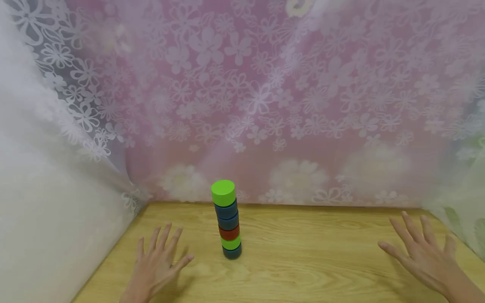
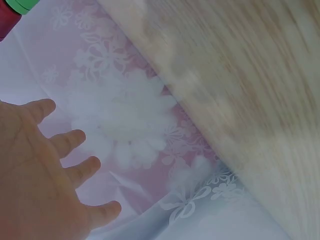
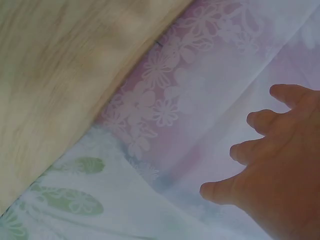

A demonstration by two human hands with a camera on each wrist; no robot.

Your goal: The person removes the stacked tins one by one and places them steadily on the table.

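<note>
Stack of round blocks [image 1: 227,221] at lower centre: bright green on top, then two blue, one red, one green, blue at the bottom. Light wood-grain table [image 1: 303,261] below. Pink curtain [image 1: 265,92] with white lace flowers above; pale green leaf print [image 3: 65,200] at lower left.

Home-like corner, flowered lace curtains [image 1: 265,97] draped behind a wooden table [image 1: 303,261]

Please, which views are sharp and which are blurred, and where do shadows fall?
Head view: stack of discs sharp, soft shadow under the left hand. Left wrist view: wooden table blurred, lace curtain soft. Right wrist view: right hand dim and blurred.
</note>
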